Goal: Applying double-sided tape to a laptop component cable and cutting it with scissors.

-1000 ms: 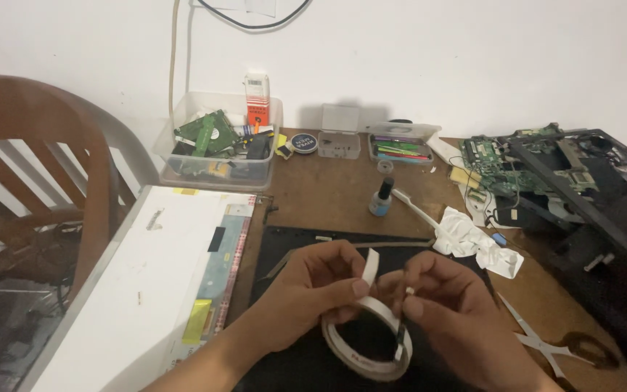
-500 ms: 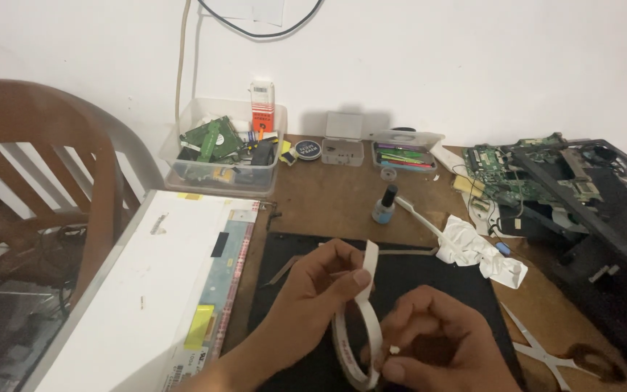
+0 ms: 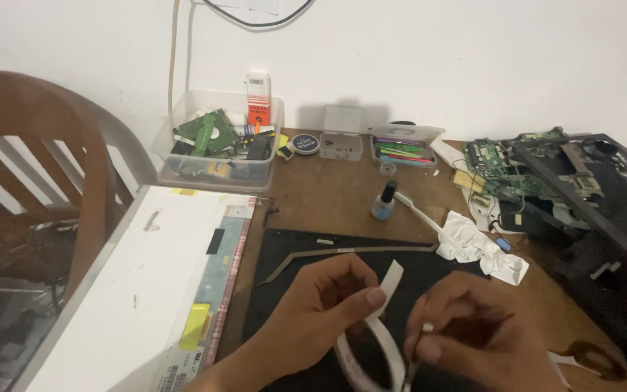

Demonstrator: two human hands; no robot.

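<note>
Compared with a second ago, the roll of white double-sided tape (image 3: 371, 348) sits lower and nearer in the view, now partly cut off by the bottom edge, and the free white strip (image 3: 388, 284) stands longer above it. A second ago both hands were closed around the ring at the same height; now the right hand (image 3: 473, 330) has dropped to the near right while the left hand (image 3: 321, 319) stays higher. Judging from this, a length of tape is being peeled away from the roll.

The left hand is curled, its thumb and forefinger pinched on the strip just below its free end, which pokes up and leans to the right past the fingertips. The right hand is loosely closed, fingers bent inward, gripping the right side of the roll between thumb and fingers; how firmly cannot be told because the roll's lower part is out of view. The roll lies between the two hands, touching both, above the black flat panel (image 3: 292, 250) on the brown wooden table (image 3: 328, 192).

To the left lies a white flat screen panel (image 3: 139, 290). Farther off stand a small blue bottle (image 3: 383, 201) and a clear plastic box of parts (image 3: 219, 149); crumpled white paper (image 3: 473, 243) lies to the right.
</note>
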